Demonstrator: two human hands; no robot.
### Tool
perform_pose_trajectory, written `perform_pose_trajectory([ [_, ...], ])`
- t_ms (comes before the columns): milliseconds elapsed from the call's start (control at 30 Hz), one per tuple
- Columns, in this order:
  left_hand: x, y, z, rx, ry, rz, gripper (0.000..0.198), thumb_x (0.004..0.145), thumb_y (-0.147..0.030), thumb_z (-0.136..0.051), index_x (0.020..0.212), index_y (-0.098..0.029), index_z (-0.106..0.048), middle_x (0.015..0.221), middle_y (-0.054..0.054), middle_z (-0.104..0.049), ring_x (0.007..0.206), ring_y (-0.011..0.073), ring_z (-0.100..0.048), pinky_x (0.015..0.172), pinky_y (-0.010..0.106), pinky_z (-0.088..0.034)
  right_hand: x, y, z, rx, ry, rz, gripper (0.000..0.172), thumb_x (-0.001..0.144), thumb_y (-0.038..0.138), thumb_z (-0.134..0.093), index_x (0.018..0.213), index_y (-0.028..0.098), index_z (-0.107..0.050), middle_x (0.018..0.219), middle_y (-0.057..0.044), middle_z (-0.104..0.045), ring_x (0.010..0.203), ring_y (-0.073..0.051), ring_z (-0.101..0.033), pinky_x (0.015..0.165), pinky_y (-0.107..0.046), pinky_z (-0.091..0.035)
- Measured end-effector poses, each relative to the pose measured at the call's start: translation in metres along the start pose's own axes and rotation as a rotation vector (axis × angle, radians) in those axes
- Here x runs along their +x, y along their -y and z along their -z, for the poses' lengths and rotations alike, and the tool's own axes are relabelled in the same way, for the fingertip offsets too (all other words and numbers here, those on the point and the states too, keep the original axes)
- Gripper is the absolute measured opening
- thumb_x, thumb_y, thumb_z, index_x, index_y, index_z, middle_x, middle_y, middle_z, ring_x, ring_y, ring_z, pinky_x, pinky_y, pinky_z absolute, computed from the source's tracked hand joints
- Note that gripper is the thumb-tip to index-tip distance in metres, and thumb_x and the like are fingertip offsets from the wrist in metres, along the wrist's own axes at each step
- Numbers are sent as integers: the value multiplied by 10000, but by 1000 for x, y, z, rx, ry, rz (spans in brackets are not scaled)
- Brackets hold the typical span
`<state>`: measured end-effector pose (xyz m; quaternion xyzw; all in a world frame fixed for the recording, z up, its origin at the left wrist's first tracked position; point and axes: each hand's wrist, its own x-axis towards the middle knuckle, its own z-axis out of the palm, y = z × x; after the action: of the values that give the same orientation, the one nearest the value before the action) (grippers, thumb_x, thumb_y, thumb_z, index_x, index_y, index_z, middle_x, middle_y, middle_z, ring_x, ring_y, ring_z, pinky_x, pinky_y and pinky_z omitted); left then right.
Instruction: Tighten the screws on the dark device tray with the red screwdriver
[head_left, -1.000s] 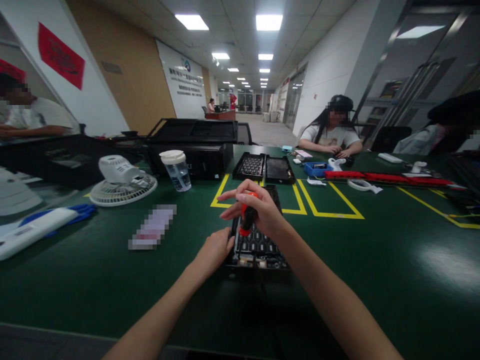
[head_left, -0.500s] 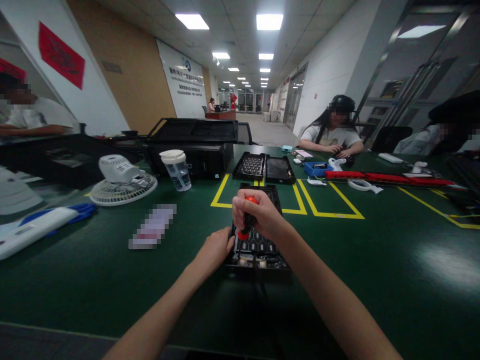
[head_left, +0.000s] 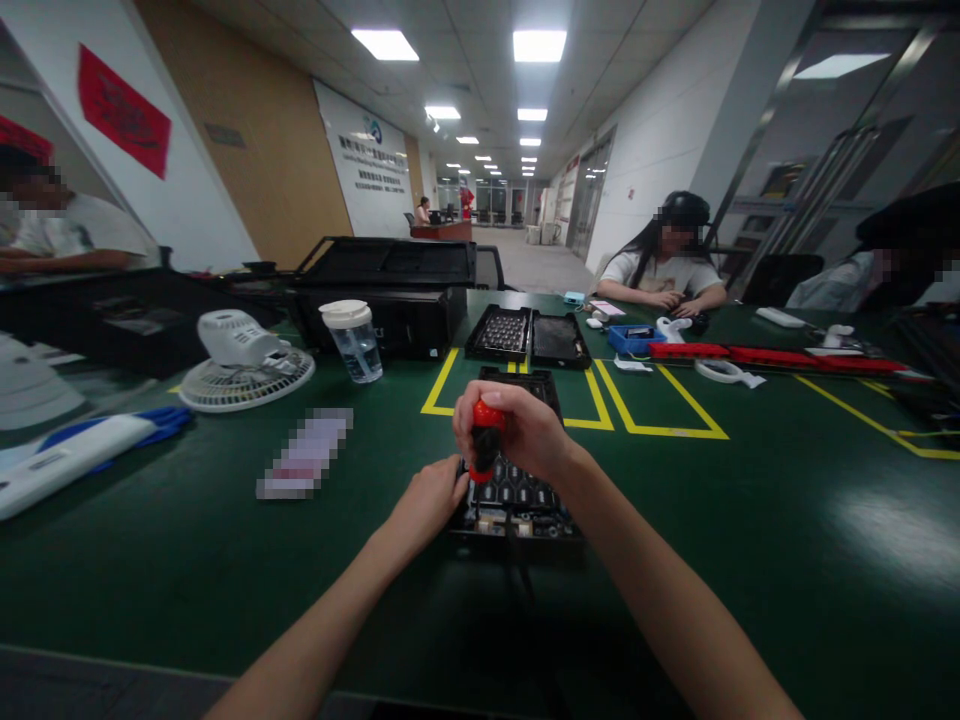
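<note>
My right hand (head_left: 529, 430) is closed around the handle of a red and black screwdriver (head_left: 486, 440), which stands roughly upright. Its tip points down at the near left corner of a black plastic case (head_left: 517, 545), where small parts and pale pieces show; whether it touches a screw I cannot tell. Rows of dark rounded cells (head_left: 517, 490) fill the case's middle. Against the case's left edge, my left hand (head_left: 431, 495) grips the side, its fingertips partly hidden. A black strap or cable hangs over the near edge.
Two open black trays (head_left: 499, 332) lie beyond the case, by yellow tape lines. On the left are a clear cup (head_left: 356, 345), a white fan (head_left: 244, 375) and a blurred flat item (head_left: 307, 455). A blue box (head_left: 634, 338) is right; a person (head_left: 667, 265) sits across.
My right hand has turned on the screwdriver, its fingers shifting so more of the red handle top shows. The left hand and the case have stayed in place.
</note>
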<state>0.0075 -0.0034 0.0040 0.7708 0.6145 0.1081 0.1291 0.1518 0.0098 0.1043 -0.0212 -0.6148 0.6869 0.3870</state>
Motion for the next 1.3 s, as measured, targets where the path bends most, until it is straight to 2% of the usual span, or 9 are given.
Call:
perform_pose_trajectory([
  [500,1,1,-1,1,5,-10,267,861,-297,-341,985,-163,-536,978,90,-636,886,189,-600,752,274,-414,-1,2,1,-12,3,-18,219,820,278,-393,810,123,-546,662,-20,-545,574,-116,-527,539,-237,-427],
  [967,-1,-2,2,3,16,1,282,861,-291,-338,1011,-154,-533,1002,100,-633,878,193,-602,756,278,-421,-5,11,2,-26,28,-95,208,836,302,-442,862,123,-545,738,-32,-558,654,-122,-547,626,-257,-450],
  [1300,0,-3,1,1,4,1,269,857,-283,-351,996,-160,-546,1003,93,-630,900,193,-593,779,280,-416,-8,19,0,-68,-13,-124,188,835,301,-484,866,127,-548,737,-21,-547,640,-102,-550,642,-253,-479],
])
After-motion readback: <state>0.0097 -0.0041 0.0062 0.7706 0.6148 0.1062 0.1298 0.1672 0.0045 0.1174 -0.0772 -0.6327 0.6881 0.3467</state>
